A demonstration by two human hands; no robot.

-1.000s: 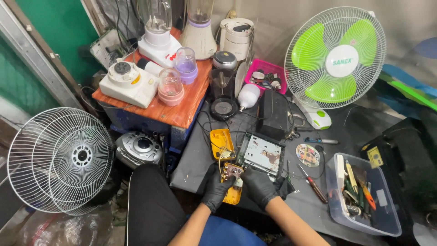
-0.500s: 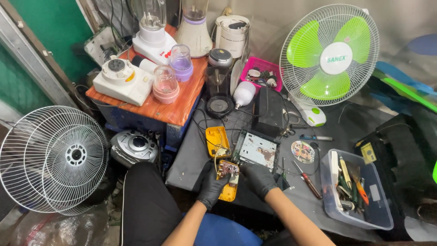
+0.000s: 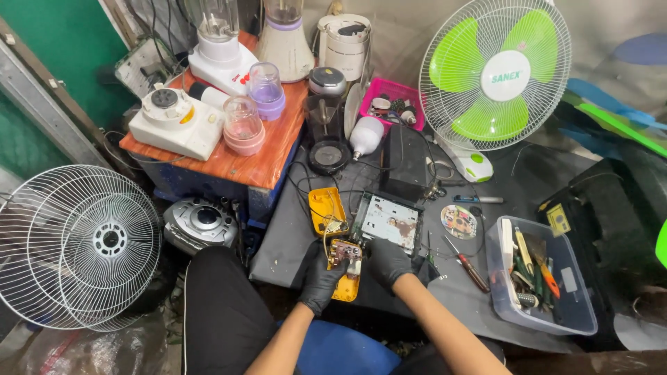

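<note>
We have both gloved hands down at the near edge of the dark worktop (image 3: 292,229). Our left hand (image 3: 319,281) has its grip clamped around a yellow casing half (image 3: 345,288), and the small circuit board (image 3: 345,251) sits on top of it. Our right hand (image 3: 389,262) pinches the board's right edge with its fingers closed on it.

To do this well, we judge that the left hand should keep the casing steady and level while the right works the board free gently, since thin wires run from it towards the second yellow casing half (image 3: 326,210) lying just beyond. A sharp tug could tear them.

By our count there are two yellow casing halves, one small circuit board and one larger grey board (image 3: 388,221) beside them. We count one green-bladed fan (image 3: 495,76), one loose white fan guard (image 3: 73,246), one red-handled screwdriver (image 3: 467,264) and one clear plastic tub (image 3: 538,278) of tools. The tools in the tub overlap too much to count, though there are perhaps six.
</note>
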